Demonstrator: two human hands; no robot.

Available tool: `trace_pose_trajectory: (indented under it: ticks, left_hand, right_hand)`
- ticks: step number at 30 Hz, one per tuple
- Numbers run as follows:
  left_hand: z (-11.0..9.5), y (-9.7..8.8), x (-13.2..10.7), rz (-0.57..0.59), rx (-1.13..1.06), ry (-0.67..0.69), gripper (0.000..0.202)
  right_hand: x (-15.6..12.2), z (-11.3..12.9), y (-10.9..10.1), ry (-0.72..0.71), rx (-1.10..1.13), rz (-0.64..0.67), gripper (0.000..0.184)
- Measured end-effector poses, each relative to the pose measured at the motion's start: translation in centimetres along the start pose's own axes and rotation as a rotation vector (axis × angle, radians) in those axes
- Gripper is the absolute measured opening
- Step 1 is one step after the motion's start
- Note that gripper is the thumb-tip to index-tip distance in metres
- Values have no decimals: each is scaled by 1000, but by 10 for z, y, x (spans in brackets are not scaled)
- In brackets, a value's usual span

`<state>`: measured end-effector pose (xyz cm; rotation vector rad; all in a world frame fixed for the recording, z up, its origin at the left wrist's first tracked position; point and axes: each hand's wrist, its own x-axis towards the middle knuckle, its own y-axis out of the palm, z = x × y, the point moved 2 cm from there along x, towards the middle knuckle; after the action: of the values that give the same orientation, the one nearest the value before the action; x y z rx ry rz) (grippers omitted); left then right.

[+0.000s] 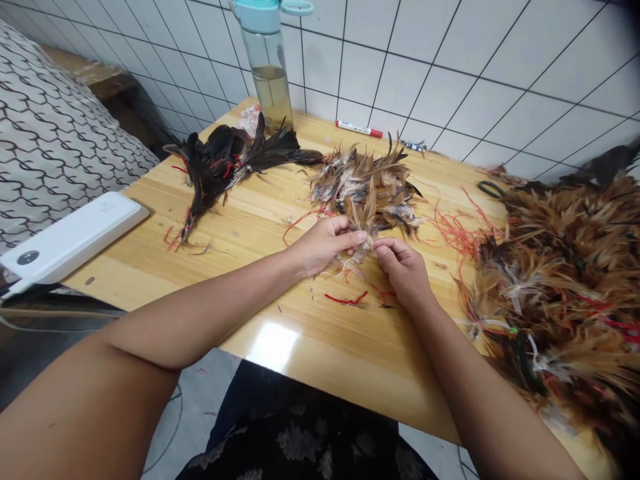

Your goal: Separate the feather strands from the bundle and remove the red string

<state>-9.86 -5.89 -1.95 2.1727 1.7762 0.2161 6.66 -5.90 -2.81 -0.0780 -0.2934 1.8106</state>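
Between thumb and fingers, my left hand (327, 245) pinches a small bunch of brown feathers (364, 212), tips pointing up and away from me. My right hand (404, 267) is closed in a pinch close beside the bunch's pale base; whatever lies between its fingertips is too small to make out. Just beyond both hands spreads a pile of brown feathers (380, 175). A short red string (346, 299) lies on the wooden table (240, 280) below them, near some thin white thread.
Dark feather bundles (215, 160) lie at the back left by a water bottle (270, 73). A red-capped marker (359, 129) rests near the tiled wall. Tangled red string (457, 227) and a large brown feather heap (575, 287) cover the right. A white power bank (75, 233) sits at the left edge.
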Motion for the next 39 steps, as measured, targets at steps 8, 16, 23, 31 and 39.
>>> trace_pose_trajectory:
  ticks: [8,16,23,31,39]
  left_hand:
    - [-4,1,-2,-67,216,14,29]
    - [0,1,-1,-64,257,-39,27]
    - [0,2,-2,-32,234,-59,26]
    - [2,3,-1,9,178,-41,25]
    - [-4,-1,-1,-43,207,-35,26]
  right_hand:
    - [2,-5,3,-18,-47,-4,14]
    - [2,-3,3,-24,-115,1,16]
    - [4,-7,3,-138,-204,49,19]
    - [4,-7,5,-197,-310,78,23]
    - [2,-5,2,-139,-212,-9,15]
